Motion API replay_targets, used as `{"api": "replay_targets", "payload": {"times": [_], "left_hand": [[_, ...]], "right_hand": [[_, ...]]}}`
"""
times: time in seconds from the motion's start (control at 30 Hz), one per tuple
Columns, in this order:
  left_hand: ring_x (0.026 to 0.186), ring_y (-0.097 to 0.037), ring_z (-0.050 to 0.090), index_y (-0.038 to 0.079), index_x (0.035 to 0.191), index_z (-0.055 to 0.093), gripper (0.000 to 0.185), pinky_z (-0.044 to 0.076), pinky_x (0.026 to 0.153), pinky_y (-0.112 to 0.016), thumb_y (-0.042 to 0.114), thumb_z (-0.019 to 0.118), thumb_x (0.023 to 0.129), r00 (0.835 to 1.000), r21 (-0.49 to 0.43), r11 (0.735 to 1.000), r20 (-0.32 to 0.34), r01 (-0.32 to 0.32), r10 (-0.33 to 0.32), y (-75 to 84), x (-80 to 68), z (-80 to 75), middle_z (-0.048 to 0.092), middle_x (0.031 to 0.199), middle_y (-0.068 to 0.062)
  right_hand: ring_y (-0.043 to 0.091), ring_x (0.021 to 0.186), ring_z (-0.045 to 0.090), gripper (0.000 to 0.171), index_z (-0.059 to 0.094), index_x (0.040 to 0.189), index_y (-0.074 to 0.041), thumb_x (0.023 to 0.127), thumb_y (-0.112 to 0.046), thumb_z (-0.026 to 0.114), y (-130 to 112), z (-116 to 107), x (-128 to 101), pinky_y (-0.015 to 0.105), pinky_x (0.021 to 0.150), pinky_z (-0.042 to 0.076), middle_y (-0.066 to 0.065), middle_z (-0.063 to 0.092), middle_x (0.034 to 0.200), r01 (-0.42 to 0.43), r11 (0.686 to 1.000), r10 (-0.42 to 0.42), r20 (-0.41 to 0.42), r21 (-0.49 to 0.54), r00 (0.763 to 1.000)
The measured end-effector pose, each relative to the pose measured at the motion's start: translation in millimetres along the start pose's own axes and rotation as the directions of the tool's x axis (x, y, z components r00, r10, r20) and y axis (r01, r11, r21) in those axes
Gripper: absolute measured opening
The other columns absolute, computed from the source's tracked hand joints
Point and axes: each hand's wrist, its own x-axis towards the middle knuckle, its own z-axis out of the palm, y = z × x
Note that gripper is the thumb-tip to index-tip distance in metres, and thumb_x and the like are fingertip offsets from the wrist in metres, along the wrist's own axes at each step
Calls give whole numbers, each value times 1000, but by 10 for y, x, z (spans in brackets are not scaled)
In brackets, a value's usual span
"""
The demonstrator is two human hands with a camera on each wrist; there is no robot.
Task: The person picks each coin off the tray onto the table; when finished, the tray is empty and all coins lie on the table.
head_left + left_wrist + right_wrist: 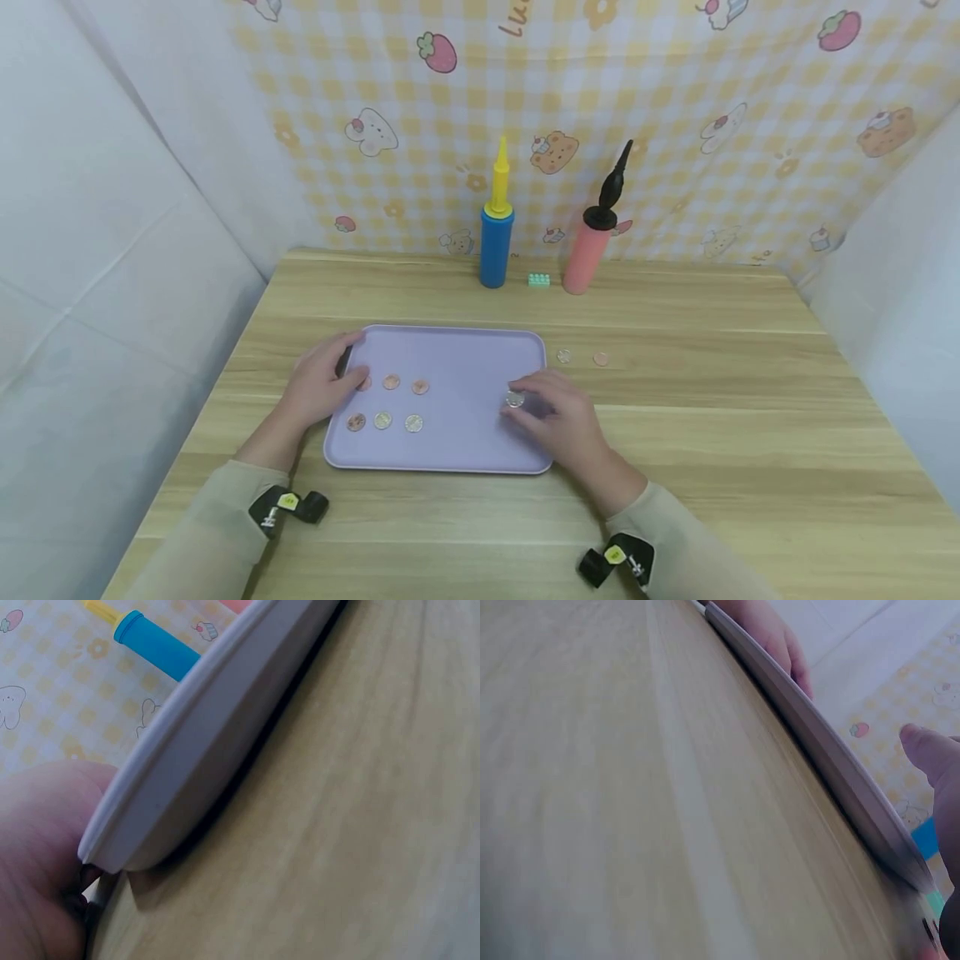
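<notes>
Where pumps [497, 225] stand — wooden table [712, 433], checked cartoon backdrop [675, 100].

free: bare tabletop [712, 467] right of and in front of lilac tray [457, 346] | free: tray middle between coin rows [390, 402] and right hand [558, 417] | blocked: left hand [318, 392] on tray's left rim | back: blue pump [496, 225], green brick [538, 280], pink pump [592, 242] near wall | two loose coins [581, 357] just right of tray
</notes>
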Motion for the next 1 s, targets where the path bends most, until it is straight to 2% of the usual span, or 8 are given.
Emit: {"api": "replay_targets", "payload": {"times": [0.07, 0.3, 0.47, 0.6, 0.77, 1.0], "left_hand": [[151, -50, 36, 0, 157, 49, 59, 24, 123, -67, 19, 67, 104, 1000, -2, 1000, 1, 0, 0, -6, 1, 1, 44, 161, -29], [151, -50, 36, 0, 157, 49, 59, 24, 123, -67, 18, 66, 104, 1000, -4, 1000, 3, 6, -6, 5, 3, -1, 44, 161, -29], [151, -49, 36, 0, 157, 49, 59, 23, 123, -67, 18, 66, 103, 1000, -7, 1000, 2, 4, -4, -1, 10, 7, 45, 161, -28], [151, -50, 36, 0, 157, 49, 59, 24, 123, -66, 18, 66, 103, 1000, -8, 1000, 1, 4, -4, -9, 12, 11, 44, 161, -29], [151, -50, 37, 0, 157, 49, 60, 23, 123, -68, 19, 66, 103, 1000, 1, 1000, 2, -4, 4, -15, 13, 18, 45, 161, -29], [151, -51, 36, 0, 157, 48, 60, 22, 123, -68, 18, 66, 103, 1000, -2, 1000, -1, -11, 11, -27, 11, 21, 44, 161, -29]], "right_hand": [[22, 99, 73, 37, 81, 106, -6, 74, -11, 98, 28, -72, -35, 27, 83, 57, 3, 80, 106, -32, 999, 32, 8, -22, 999], [26, 103, 72, 38, 82, 108, -7, 74, -8, 98, 150, -289, -147, 21, 95, 54, 5, 80, 109, -104, 993, 105, 10, -54, 994], [18, 94, 72, 37, 81, 107, -9, 74, -8, 98, 250, -416, -227, 18, 85, 57, 1, 79, 108, -134, 989, 135, 16, -66, 991], [15, 94, 71, 35, 82, 106, -12, 75, -11, 98, 307, -543, -300, 18, 86, 55, -3, 79, 106, -168, 980, 171, 14, -109, 985], [16, 91, 69, 36, 82, 105, -12, 73, -9, 99, 372, -709, -390, 17, 83, 51, -4, 78, 100, -176, 969, 176, -16, -172, 984], [15, 92, 68, 37, 82, 104, -11, 72, -6, 99, 403, -906, -501, 13, 84, 47, 0, 78, 100, -259, 940, 255, -46, -222, 966]]}}
